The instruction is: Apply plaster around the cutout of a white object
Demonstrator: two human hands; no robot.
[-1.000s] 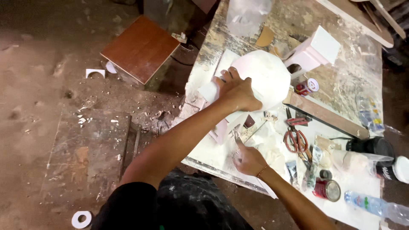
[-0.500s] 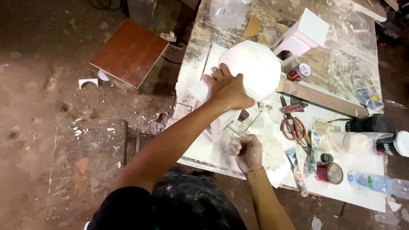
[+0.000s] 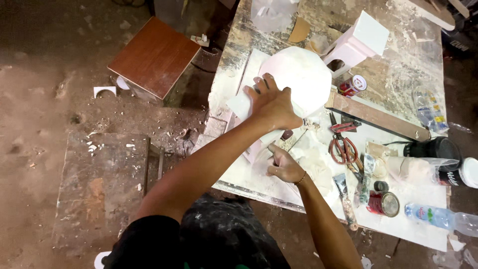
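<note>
White faceted form [image 3: 303, 79] sits upper centre of the head view, left hand [image 3: 271, 104] spread flat on it. Right hand [image 3: 284, 167] below curls around a small tool, contents unclear. Pressing unevenly could tip it toward the scissors [image 3: 343, 147].

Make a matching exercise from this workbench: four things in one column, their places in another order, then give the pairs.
Things:
1. left hand
2. right hand
3. scissors
4. water bottle

Places:
A. lying at the table's near right corner
B. spread on the big white rounded shape
C. on the table just under that white shape, fingers curled
D. lying between the long wooden bar and the red tin

Pairs: 1-B, 2-C, 3-D, 4-A
</note>
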